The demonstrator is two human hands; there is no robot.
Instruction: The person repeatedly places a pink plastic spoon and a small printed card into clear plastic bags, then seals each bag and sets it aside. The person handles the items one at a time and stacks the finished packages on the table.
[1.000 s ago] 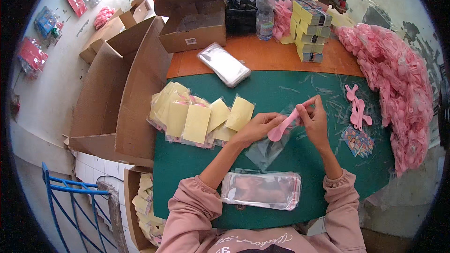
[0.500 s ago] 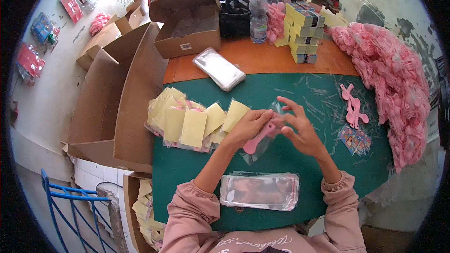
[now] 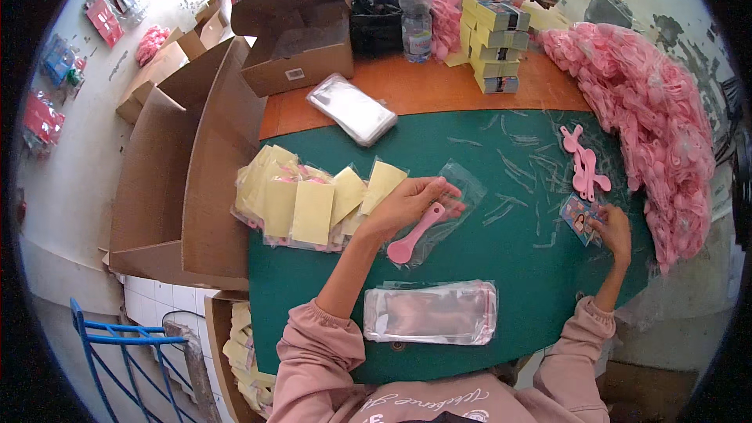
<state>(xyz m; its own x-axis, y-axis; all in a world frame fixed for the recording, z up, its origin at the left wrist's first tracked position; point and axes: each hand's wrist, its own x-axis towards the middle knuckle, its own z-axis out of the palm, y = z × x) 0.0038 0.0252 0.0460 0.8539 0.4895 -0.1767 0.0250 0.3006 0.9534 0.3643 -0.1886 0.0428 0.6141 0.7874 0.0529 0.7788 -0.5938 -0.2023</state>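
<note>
A clear plastic bag (image 3: 459, 190) with a pink measuring spoon (image 3: 417, 239) in it is held by my left hand (image 3: 409, 202) over the middle of the green table. The spoon's bowl points toward me. At the right, my right hand (image 3: 614, 233) has its fingers closed at the edge of a few small colour-printed cards (image 3: 578, 218); its fingers partly cover them. Just beyond the cards lie several loose pink spoons (image 3: 585, 168). Close to my body rests a flat stack of clear bags (image 3: 429, 313).
Filled packets with yellow cards (image 3: 313, 211) lie left, beside a large open carton (image 3: 223, 164). Behind stand another carton (image 3: 294, 74), a water bottle (image 3: 416, 16) and bundled card stacks (image 3: 496, 43). A pile of bagged pink spoons (image 3: 642, 110) lines the right edge. Plastic strips (image 3: 517, 176) litter the table.
My right hand has left the bag and moved right to the printed cards. My left hand keeps the bag and spoon, now a little lower and further left in the picture.
</note>
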